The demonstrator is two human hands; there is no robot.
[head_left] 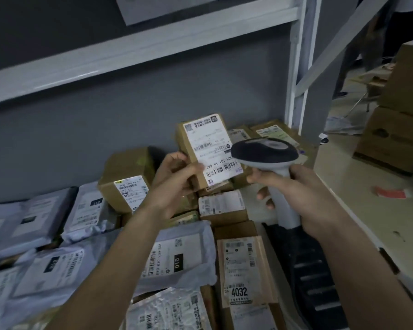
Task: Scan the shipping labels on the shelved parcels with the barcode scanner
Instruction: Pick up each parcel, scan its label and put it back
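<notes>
Left hand (174,179) grip holds small box (202,148) tilted up, label (212,148) facing camera. Right hand (303,196) grip wraps scanner (267,158) handle, head just beside label.

Dim storeroom corner, grey wall behind white metal racking.

A flat grey painted wall (129,115) fills the back, and a white metal shelf beam (119,55) slants across it from lower left to upper right, catching a soft glare. It meets a white perforated steel upright (296,67) on the right, with a pale diagonal brace (339,44) crossing beyond. Past the rack, a cream, scuffed floor (358,167) looks brighter than the shelf bay. Large brown cardboard cartons (401,120) are stacked at far right, loose papers lie near their base, and a small red flat item (389,193) sits on the floor.
</notes>
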